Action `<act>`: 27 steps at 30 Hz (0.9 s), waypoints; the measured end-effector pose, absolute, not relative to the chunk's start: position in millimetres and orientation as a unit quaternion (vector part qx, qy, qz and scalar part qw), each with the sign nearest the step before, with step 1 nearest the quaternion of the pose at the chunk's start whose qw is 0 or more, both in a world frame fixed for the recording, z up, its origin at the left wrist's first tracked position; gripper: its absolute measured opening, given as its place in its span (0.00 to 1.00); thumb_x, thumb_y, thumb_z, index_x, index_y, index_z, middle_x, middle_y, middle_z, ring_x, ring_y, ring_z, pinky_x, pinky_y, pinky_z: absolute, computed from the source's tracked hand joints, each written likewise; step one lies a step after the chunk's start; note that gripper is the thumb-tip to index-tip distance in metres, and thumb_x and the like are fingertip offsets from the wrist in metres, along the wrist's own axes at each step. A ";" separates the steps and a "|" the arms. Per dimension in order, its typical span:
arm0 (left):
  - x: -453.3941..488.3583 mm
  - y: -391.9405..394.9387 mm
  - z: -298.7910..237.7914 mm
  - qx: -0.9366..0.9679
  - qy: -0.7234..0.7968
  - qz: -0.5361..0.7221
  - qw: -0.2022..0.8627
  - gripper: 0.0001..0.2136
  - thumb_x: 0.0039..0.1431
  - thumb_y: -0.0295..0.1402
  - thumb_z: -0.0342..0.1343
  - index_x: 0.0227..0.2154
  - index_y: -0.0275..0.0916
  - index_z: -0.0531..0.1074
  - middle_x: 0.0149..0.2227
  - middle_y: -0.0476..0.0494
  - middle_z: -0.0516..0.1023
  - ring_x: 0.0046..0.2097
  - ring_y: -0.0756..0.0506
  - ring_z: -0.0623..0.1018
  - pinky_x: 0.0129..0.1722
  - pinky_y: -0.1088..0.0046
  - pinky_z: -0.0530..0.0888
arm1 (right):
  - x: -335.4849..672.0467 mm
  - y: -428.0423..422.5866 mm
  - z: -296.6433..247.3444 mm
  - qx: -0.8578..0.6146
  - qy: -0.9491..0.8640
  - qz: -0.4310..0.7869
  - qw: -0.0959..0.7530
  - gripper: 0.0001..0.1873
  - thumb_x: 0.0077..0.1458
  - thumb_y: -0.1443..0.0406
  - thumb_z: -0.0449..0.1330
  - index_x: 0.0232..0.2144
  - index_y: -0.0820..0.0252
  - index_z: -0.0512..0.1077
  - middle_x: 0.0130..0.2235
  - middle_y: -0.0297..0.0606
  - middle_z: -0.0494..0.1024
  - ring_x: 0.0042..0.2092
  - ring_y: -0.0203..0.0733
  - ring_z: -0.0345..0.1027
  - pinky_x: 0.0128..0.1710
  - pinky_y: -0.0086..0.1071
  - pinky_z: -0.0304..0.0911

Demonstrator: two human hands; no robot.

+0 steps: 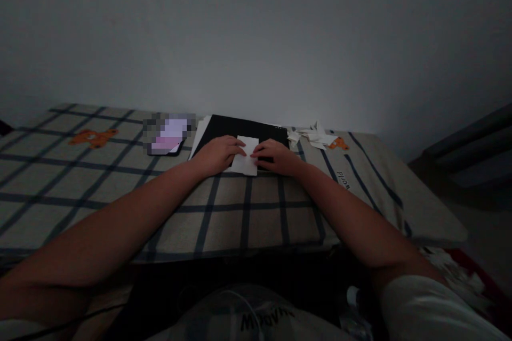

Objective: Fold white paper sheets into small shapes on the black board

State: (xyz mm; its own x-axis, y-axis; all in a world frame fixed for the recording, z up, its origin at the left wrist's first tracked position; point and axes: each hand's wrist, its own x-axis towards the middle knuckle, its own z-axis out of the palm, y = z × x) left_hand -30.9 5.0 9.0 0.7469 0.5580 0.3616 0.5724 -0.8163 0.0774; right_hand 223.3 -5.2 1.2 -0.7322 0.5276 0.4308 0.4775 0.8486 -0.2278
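A small white sheet of paper (247, 164), which looks folded, lies on a flat black folder or board (228, 127) near the table's front half. From the left, my left hand (220, 153) holds the paper, its fingertips resting on the upper left part. My right hand (276, 155) grips the opposite edge, thumb and fingers close together there. Some fingers of both hands are curled out of clear sight in the dim light.
A phone (168, 136) with a lit, partly blurred screen lies left of the folder. Folded white paper pieces (316, 136) sit to its right. A checked cloth (232, 213) covers the table against a plain wall (256, 37). Below at the right is a clear bottle (354, 309).
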 end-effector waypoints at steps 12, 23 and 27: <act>-24.6 -2.1 11.9 -0.890 -0.352 -0.290 -0.017 0.17 0.64 0.32 0.46 0.52 0.35 0.71 0.57 0.35 0.71 0.59 0.39 0.69 0.60 0.56 0.66 | 223.0 -4.1 -5.9 -0.328 -0.921 0.035 0.206 0.20 0.60 0.57 0.59 0.51 0.60 0.75 0.56 0.49 0.73 0.57 0.50 0.66 0.56 0.47 0.62; -28.1 2.3 12.2 -0.852 -0.471 -0.227 -0.021 0.16 0.62 0.38 0.48 0.39 0.40 0.80 0.42 0.42 0.82 0.46 0.39 0.77 0.49 0.60 0.72 | 224.7 -3.6 -6.1 -0.329 -0.921 0.051 0.201 0.20 0.60 0.56 0.60 0.52 0.58 0.75 0.57 0.48 0.72 0.58 0.50 0.65 0.57 0.48 0.61; -28.9 1.8 11.1 -0.842 -0.479 -0.240 -0.051 0.16 0.61 0.39 0.50 0.44 0.42 0.79 0.44 0.43 0.82 0.49 0.39 0.77 0.50 0.61 0.73 | 225.4 -2.4 -7.2 -0.326 -0.922 0.056 0.203 0.21 0.60 0.57 0.60 0.52 0.59 0.75 0.57 0.49 0.72 0.58 0.49 0.65 0.58 0.47 0.60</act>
